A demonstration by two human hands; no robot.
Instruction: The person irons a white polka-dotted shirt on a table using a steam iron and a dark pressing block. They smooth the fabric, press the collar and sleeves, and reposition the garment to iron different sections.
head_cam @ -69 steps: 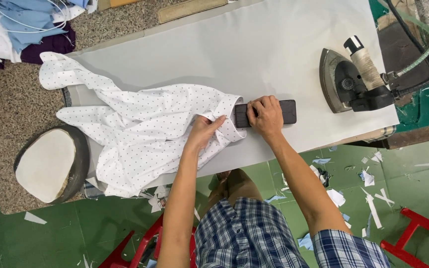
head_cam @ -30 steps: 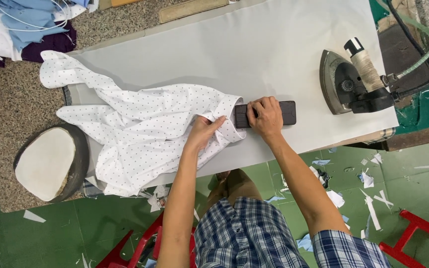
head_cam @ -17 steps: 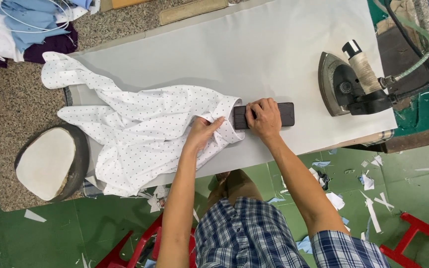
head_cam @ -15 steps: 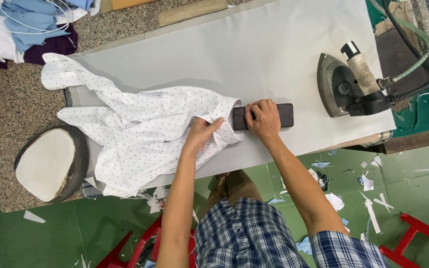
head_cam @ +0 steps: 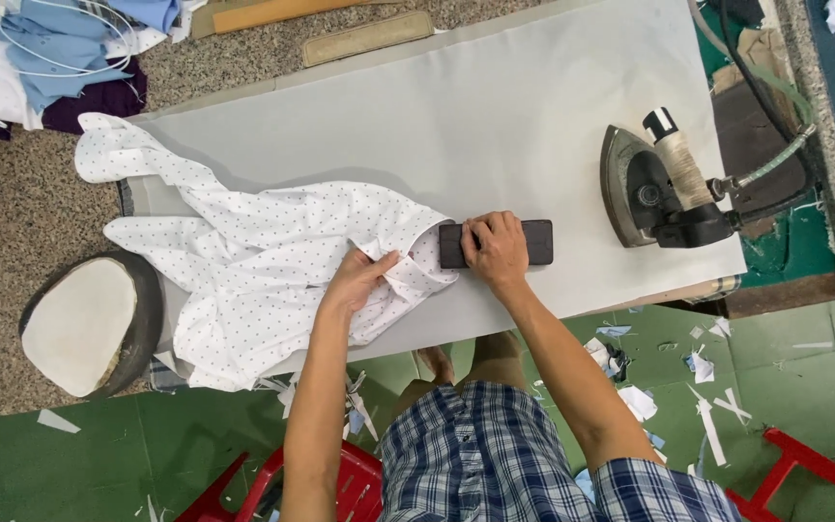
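Centre frame: right hand (head_cam: 497,249), fingers curled, presses dark block (head_cam: 495,244) flat; left hand (head_cam: 358,280), fingers pinching, steadies dotted shirt (head_cam: 263,261) cuff.

No packages, labels, signs or screens can be seen anywhere on the bench or around it.

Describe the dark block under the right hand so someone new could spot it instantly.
Start at the pale grey pressing board across the table. Near its front edge, between the dotted white shirt and the iron, lies a flat dark rectangular block under the right hand. It is the only dark, straight-edged thing lying on the board cover itself.
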